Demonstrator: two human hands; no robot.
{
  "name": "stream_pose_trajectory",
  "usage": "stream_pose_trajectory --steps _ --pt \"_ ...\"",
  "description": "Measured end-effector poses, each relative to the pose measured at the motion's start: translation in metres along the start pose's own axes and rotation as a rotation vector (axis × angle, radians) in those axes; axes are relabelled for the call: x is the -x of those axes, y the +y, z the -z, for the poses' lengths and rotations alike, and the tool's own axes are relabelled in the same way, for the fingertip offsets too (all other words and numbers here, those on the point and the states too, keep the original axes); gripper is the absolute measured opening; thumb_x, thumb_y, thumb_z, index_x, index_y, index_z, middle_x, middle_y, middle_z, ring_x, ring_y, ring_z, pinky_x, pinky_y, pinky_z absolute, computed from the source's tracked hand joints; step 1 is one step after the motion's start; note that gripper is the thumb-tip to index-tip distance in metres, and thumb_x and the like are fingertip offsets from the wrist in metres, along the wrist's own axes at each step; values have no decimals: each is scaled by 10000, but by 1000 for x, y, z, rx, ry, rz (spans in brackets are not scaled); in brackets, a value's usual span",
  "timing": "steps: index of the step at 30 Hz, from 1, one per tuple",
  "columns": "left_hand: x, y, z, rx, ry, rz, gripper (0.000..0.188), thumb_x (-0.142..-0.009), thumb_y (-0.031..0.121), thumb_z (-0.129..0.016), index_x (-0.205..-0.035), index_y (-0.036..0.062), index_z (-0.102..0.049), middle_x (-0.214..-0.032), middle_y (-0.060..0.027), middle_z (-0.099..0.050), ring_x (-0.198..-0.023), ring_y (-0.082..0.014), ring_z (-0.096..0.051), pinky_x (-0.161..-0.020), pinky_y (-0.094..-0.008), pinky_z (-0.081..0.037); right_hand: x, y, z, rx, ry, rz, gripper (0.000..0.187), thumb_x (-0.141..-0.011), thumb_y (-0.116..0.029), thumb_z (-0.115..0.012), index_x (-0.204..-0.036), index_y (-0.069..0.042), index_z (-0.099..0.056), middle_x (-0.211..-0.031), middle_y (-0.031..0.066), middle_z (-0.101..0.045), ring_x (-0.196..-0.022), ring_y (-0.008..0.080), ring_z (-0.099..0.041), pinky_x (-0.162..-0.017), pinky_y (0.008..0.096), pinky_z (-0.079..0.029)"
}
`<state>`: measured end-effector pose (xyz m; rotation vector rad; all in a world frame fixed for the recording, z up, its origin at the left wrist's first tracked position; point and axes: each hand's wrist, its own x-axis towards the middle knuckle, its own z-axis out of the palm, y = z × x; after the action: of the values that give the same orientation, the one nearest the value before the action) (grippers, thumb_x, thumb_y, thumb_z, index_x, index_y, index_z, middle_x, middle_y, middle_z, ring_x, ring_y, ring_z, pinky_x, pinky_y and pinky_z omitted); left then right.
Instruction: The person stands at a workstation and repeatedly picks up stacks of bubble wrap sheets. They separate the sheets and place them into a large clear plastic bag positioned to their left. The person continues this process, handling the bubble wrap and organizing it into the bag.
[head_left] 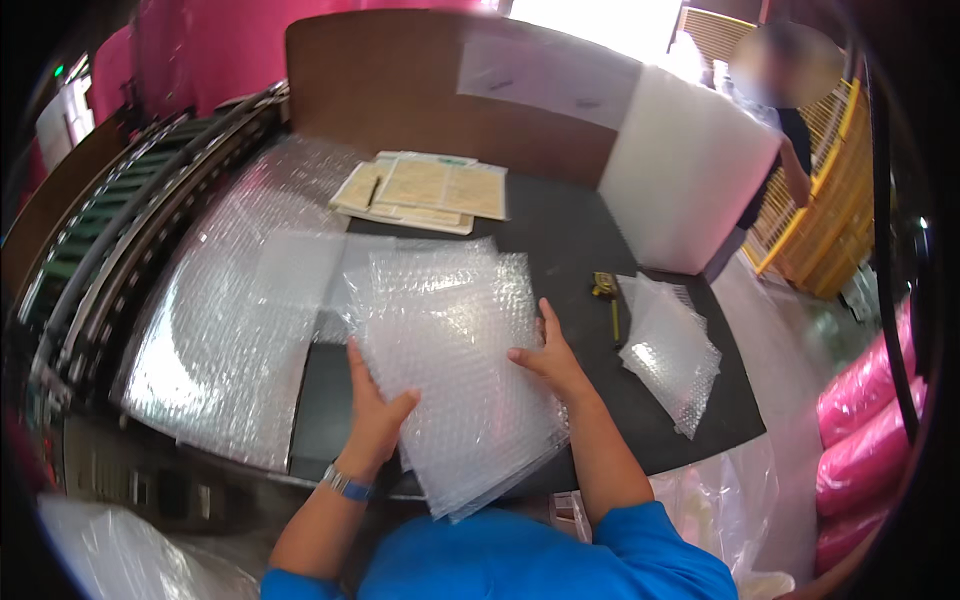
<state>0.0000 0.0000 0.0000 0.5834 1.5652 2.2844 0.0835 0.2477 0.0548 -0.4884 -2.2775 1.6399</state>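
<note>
A loose stack of clear bubble wrap sheets (460,370) lies in front of me, its near corner reaching past the table's front edge. My left hand (378,410) grips the left side of the stack, thumb on top and fingers along the edge. On the opposite side, my right hand (550,362) holds the stack the same way, its thumb pressing the upper face. The sheets are unevenly lined up, with corners fanning out at the far end. Beneath and beyond them, more flat clear sheets (290,268) overlap toward the left.
Papers with a pen (420,190) lie at the back. A yellow tape measure (606,288) and a smaller bubble wrap pile (672,350) are at right, near an upright white foam sheet (690,170). A roller conveyor (110,220) runs along the left. A person (790,130) stands beyond the table.
</note>
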Motion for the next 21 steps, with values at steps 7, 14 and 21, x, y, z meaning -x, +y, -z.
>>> stream_pose_trajectory --steps 7,14,21 --pt "-27 122 73 -495 -448 -588 1125 -640 232 -743 -1345 118 127 -1352 -151 -189 -1190 -289 -339 -994 -485 -277 16 -31 -33 -428 10 377 843 -553 -198 -796 -1246 -9 -354 -1191 108 -454 -1132 217 -395 -950 326 -324" --pt "-33 42 81 -213 -185 -168 807 -733 523 -585 -1244 -45 -323 -1252 -163 -373 -1151 -269 -367 -959 -390 -285 45 -3 -17 -305 -303 246 802 -570 -265 -789 -1221 -19 -391 -1155 96 -478 -1112 208 -406 -942 336 -331" --pt "-31 70 57 -82 -313 -165 835 -677 399 -687 -1270 -22 -276 -1224 -144 -390 -1125 -275 -380 -940 -386 -311 57 -39 -38 -364 54 275 788 -601 -203 -777 -1244 -36 -353 -1186 84 -454 -1109 202 -405 -946 335 -321"
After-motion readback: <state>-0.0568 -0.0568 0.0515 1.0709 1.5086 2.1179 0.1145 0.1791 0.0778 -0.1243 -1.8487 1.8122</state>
